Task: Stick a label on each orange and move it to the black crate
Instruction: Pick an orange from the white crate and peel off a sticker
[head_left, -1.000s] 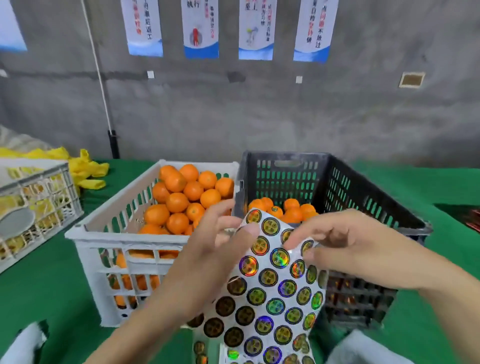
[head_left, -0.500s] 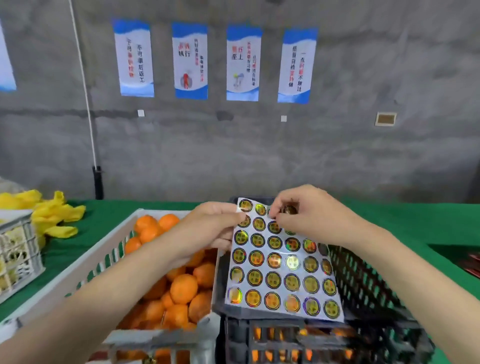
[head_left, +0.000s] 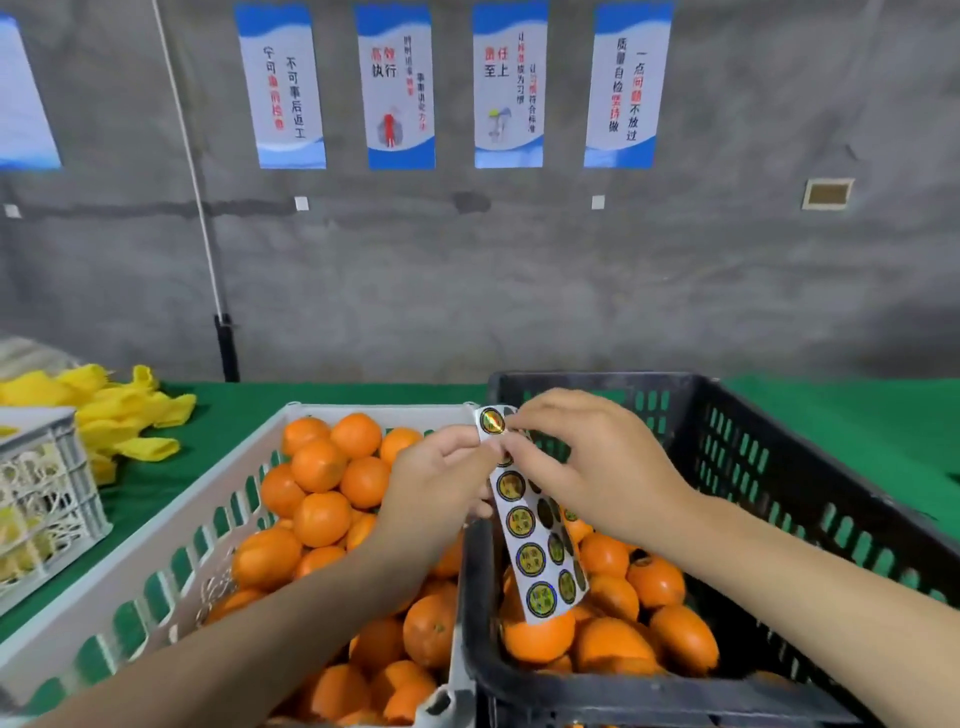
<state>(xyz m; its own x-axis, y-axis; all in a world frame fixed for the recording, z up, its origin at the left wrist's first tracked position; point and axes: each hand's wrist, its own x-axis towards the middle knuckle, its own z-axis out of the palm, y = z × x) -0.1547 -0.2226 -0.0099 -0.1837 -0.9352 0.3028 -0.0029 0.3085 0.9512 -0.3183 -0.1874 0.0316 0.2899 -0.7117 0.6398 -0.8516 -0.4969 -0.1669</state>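
Observation:
A white sheet of round shiny labels (head_left: 530, 551) hangs edge-on over the seam between two crates. My left hand (head_left: 441, 499) pinches its upper left edge. My right hand (head_left: 587, 462) pinches at a label near the sheet's top. The white crate (head_left: 156, 561) on the left is heaped with oranges (head_left: 322, 519). The black crate (head_left: 779, 467) on the right holds several oranges (head_left: 623, 623) in its near part.
Another white crate (head_left: 41, 499) stands at the far left on the green table (head_left: 337, 395), with a pile of yellow gloves (head_left: 119, 415) behind it. A grey wall with several posters (head_left: 400, 88) closes the back.
The sheet has turned from facing me to nearly edge-on and dropped lower over the crates. My right hand stays at the sheet's top labels. The view has tilted down.

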